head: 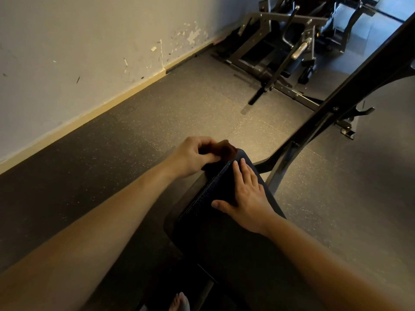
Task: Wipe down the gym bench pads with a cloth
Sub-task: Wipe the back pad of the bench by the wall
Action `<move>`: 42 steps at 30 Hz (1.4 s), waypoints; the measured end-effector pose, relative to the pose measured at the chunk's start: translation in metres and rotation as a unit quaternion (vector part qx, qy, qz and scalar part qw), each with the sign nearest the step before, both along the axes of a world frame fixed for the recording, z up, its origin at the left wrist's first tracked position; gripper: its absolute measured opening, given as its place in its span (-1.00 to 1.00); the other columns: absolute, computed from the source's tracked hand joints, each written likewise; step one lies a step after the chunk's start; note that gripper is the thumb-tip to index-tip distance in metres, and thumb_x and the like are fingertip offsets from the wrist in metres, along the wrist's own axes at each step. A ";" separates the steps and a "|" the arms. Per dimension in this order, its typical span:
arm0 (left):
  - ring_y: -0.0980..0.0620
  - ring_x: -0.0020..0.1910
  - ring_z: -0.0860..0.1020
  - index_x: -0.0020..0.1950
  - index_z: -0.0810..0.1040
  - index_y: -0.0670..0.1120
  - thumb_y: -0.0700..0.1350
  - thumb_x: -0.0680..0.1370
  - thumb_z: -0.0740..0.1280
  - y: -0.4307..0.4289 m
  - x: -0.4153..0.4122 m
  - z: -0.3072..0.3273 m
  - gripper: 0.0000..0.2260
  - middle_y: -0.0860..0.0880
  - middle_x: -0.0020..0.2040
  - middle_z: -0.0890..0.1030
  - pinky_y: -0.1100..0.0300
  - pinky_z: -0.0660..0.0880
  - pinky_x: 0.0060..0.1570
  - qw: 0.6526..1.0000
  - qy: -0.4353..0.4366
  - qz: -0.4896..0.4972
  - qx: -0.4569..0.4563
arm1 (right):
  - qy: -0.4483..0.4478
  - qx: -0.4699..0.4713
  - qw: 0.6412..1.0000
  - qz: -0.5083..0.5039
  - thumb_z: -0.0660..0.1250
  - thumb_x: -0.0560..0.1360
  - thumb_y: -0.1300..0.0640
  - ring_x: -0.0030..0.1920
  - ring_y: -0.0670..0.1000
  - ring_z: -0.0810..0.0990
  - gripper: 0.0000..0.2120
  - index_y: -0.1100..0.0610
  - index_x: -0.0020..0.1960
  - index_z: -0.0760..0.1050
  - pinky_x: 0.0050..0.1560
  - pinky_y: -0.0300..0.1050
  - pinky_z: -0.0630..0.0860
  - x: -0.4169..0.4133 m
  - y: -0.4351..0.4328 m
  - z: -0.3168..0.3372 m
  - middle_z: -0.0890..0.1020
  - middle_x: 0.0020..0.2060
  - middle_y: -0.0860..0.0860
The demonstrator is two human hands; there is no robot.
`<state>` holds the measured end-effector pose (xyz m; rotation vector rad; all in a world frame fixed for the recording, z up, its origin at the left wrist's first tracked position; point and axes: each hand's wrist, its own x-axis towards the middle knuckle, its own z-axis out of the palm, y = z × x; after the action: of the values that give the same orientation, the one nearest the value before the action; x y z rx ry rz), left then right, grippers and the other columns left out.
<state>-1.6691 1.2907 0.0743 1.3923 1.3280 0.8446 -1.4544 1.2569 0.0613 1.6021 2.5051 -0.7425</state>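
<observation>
The left hand (190, 157) curls its fingers round a brown cloth (224, 150) at the far left corner of the dark bench pad (224, 232), while the right hand (243, 196) lies flat on the pad's top, fingers straight, both forearms stretched forward.
</observation>
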 end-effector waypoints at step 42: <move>0.12 -0.18 0.68 0.00 0.69 0.01 -0.04 0.59 0.44 -0.144 0.037 0.043 -0.94 0.04 -0.18 0.69 -0.03 0.66 -0.05 0.974 0.120 0.189 0.012 | 0.165 -0.032 0.984 -0.052 0.43 0.55 -0.06 0.60 0.05 0.13 -0.22 0.05 0.63 0.13 0.57 0.08 0.21 0.028 -0.001 0.017 0.10 0.63 0.00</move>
<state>-1.6318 1.1471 0.1174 1.3094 1.8146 0.9642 -1.4263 1.2554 0.0787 1.7221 2.5903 -1.1784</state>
